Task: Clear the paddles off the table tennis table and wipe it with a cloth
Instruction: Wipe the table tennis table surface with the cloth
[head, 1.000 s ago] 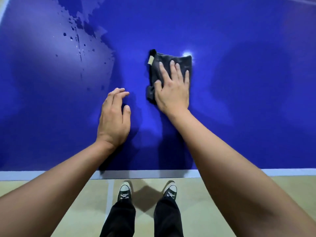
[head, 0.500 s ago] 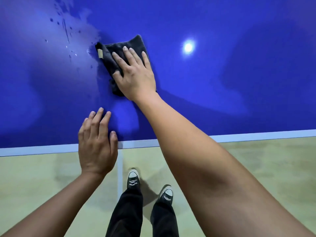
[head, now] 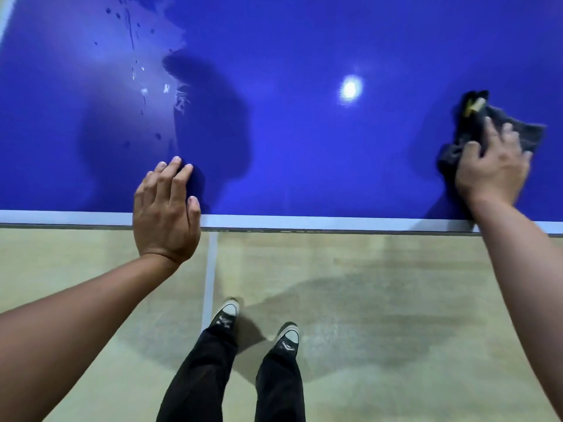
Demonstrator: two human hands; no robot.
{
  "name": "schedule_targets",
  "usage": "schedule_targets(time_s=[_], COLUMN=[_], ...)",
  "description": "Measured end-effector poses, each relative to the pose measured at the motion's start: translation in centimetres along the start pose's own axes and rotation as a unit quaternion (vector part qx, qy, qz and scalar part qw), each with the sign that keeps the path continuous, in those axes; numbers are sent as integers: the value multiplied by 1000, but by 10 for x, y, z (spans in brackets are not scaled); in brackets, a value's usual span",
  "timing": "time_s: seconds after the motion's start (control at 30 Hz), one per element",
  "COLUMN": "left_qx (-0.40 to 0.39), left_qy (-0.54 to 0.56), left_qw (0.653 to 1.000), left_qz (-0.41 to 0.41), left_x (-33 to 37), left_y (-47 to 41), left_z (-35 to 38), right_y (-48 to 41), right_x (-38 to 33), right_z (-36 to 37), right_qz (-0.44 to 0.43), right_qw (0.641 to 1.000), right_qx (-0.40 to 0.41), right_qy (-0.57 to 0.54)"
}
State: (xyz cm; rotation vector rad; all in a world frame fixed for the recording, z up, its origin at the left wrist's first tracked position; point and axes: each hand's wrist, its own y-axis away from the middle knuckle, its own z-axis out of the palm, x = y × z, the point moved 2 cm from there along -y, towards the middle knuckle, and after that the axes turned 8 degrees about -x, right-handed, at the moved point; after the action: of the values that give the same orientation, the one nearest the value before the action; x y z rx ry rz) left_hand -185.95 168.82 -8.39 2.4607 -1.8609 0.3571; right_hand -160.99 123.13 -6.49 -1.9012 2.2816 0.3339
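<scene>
Where the glossy blue table tennis desk ends, the left hand rests flat and empty; the right hand, fingers spread, presses the crumpled dark grey cloth far right, well apart from water droplets at upper left.

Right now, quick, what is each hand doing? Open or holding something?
Left hand: open, resting flat on the table edge, holding nothing.
Right hand: open, fingers spread, pressing the dark cloth onto the table.
</scene>
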Motion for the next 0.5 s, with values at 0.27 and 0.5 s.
schedule_targets(time_s=[0.27, 0.5], left_qx=[2, -55], left_qy=[5, 70], left_qw=[1000, 996], left_qz=[-17, 5], left_x=[2, -6], left_y=[-1, 1], left_z=[0, -10], right_y=[30, 142], right_x=[-50, -204], right_z=[19, 77], right_qz=[25, -114], right_qw=[999, 993], right_qx=[24, 7], right_qy=[-13, -6])
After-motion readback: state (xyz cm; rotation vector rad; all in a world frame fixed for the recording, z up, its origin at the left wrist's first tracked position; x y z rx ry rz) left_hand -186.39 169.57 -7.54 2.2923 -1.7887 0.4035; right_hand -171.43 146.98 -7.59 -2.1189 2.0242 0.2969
